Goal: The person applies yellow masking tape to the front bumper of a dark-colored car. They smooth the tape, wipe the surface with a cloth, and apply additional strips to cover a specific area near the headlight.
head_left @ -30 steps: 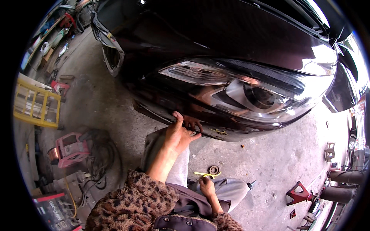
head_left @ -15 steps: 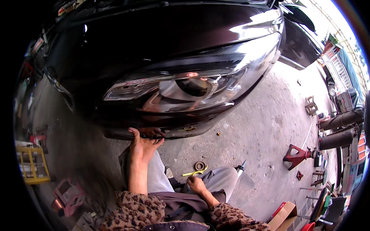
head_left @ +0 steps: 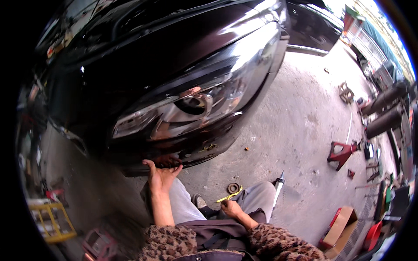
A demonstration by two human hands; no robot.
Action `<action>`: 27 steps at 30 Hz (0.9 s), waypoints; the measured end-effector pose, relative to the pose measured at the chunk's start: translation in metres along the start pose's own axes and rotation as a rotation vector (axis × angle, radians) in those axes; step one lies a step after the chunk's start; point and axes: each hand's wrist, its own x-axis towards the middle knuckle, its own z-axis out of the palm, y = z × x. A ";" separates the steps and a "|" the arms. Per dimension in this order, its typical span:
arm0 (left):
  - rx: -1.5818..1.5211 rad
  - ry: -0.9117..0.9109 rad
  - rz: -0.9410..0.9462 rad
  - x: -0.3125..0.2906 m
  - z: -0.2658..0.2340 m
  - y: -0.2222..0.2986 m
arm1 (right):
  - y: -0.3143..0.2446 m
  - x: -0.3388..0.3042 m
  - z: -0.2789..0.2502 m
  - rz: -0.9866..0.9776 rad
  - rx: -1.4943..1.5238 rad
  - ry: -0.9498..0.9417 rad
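Note:
My left hand (head_left: 162,180) reaches up to the lower edge of a dark car's front bumper (head_left: 191,158), thumb and fingers spread, fingertips against the bumper. Above it is the car's headlight (head_left: 191,106), with a round lens and clear cover. Resting by my right knee, my right hand (head_left: 233,209) is closed; whatever may be inside its fingers is hidden. A thin yellow strip (head_left: 226,198) shows just beyond that hand, and I cannot tell whether the fingers touch it. Next to the strip lies a brown ring-shaped roll (head_left: 234,188).
A pointed tube with a pale body (head_left: 278,187) is beside my right knee. Farther right are a red jack stand (head_left: 340,154), a small stool (head_left: 346,92) and a cardboard box (head_left: 342,228). A yellow frame (head_left: 53,222) and a pinkish stool (head_left: 99,243) stand at left.
My view has turned, so the car appears tilted and farther left, and the floor things sit a little farther right. Both hands keep about the same poses.

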 end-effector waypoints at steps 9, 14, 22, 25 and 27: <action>-0.124 0.120 -0.030 0.001 0.000 0.010 | -0.008 0.007 0.000 0.096 -0.009 -0.047; -0.049 -0.005 -0.032 0.004 -0.005 0.010 | -0.005 0.006 0.003 0.083 -0.013 -0.039; -0.034 -0.034 -0.030 0.005 -0.008 0.011 | -0.008 0.005 0.002 0.089 0.004 -0.042; -0.025 -0.018 -0.045 -0.001 0.003 0.007 | -0.004 0.007 0.003 0.084 0.006 -0.046; -0.021 -0.003 -0.040 -0.002 0.006 0.006 | -0.003 0.007 0.004 0.083 0.002 -0.047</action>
